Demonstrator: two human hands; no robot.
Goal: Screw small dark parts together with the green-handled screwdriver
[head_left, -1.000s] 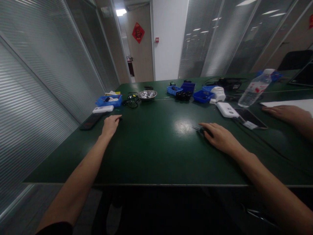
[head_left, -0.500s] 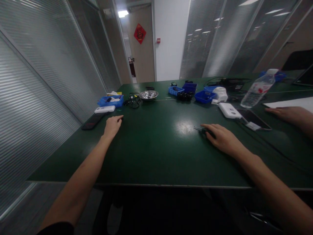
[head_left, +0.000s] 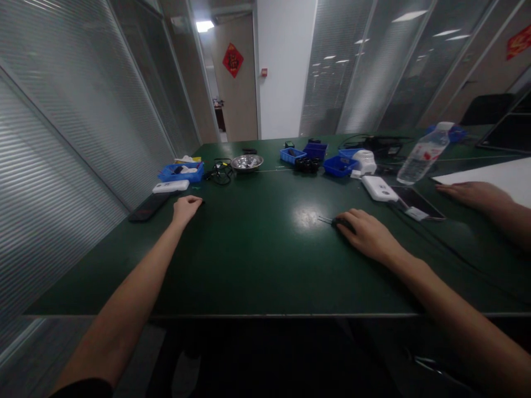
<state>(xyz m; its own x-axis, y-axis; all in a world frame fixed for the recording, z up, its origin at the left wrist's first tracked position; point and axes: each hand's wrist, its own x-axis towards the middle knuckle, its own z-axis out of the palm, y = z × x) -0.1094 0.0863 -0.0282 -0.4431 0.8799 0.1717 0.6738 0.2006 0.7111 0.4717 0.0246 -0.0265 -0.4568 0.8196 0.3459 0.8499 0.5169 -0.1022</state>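
My left hand (head_left: 186, 210) is closed in a pinch on a small dark thing near the table's left side, right of a black phone-like slab (head_left: 150, 208). My right hand (head_left: 364, 232) rests right of the middle of the green table (head_left: 249, 249), fingers wrapped round a dark-handled tool (head_left: 327, 220) with two thin metal prongs pointing left. What kind of tool it is, I cannot tell. A white device (head_left: 379, 188) lies beyond my right hand.
At the back stand a metal bowl (head_left: 247, 162), a blue tray (head_left: 181, 172), a blue bin (head_left: 339, 166) and black cables (head_left: 219, 172). A water bottle (head_left: 425, 153) leans right, beside a dark tablet (head_left: 417, 202). Another person's hand (head_left: 473, 193) lies on white paper (head_left: 493, 177).
The view has shifted slightly to the right, so the table items appear further left. The fingers of my right hand have closed more round the pronged tool.
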